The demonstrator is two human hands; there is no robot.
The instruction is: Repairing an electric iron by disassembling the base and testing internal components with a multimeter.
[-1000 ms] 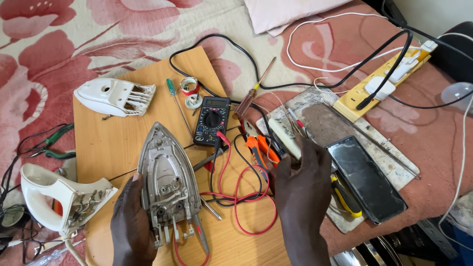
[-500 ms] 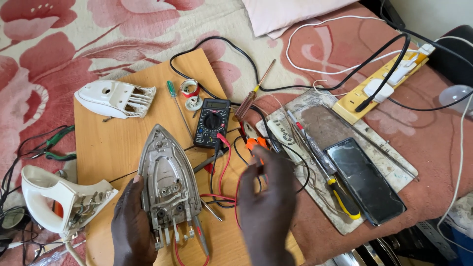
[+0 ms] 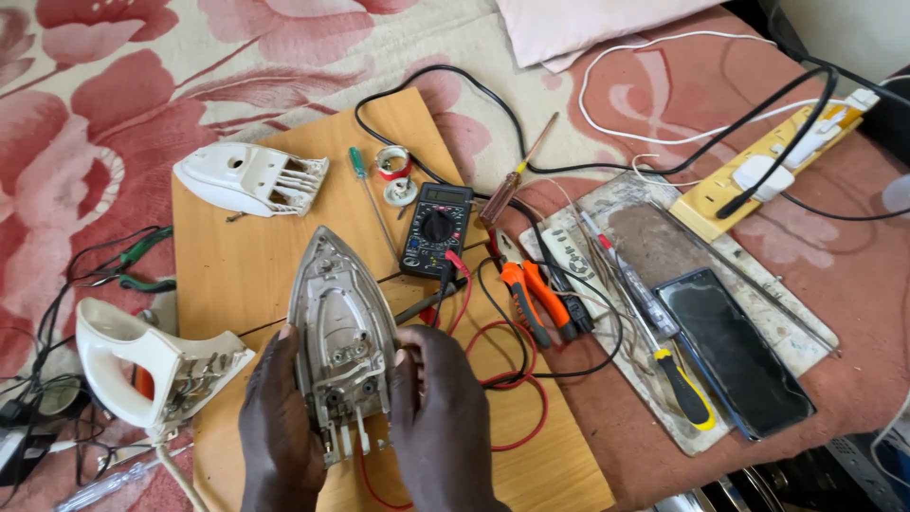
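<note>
A bare metal iron soleplate (image 3: pixel 339 322) lies point-away on a wooden board (image 3: pixel 237 275). My left hand (image 3: pixel 278 427) grips its rear left edge. My right hand (image 3: pixel 441 422) holds the rear right edge, fingers curled against the metal. Red test leads (image 3: pixel 512 389) loop on the board beside my right hand. A black multimeter (image 3: pixel 436 228) sits just beyond the soleplate's tip, to the right.
A white iron cover (image 3: pixel 248 177) and white iron handle body (image 3: pixel 142 365) lie at left. Orange pliers (image 3: pixel 531 294), screwdrivers (image 3: pixel 370 194), a tape roll (image 3: pixel 391 163), a dark phone (image 3: pixel 735 351) on a worn tray (image 3: pixel 607 204), and a yellow power strip (image 3: pixel 777 171) lie at right.
My right hand came back from the tools at the right and took hold of the soleplate's rear right edge. The left hand stayed on the soleplate.
</note>
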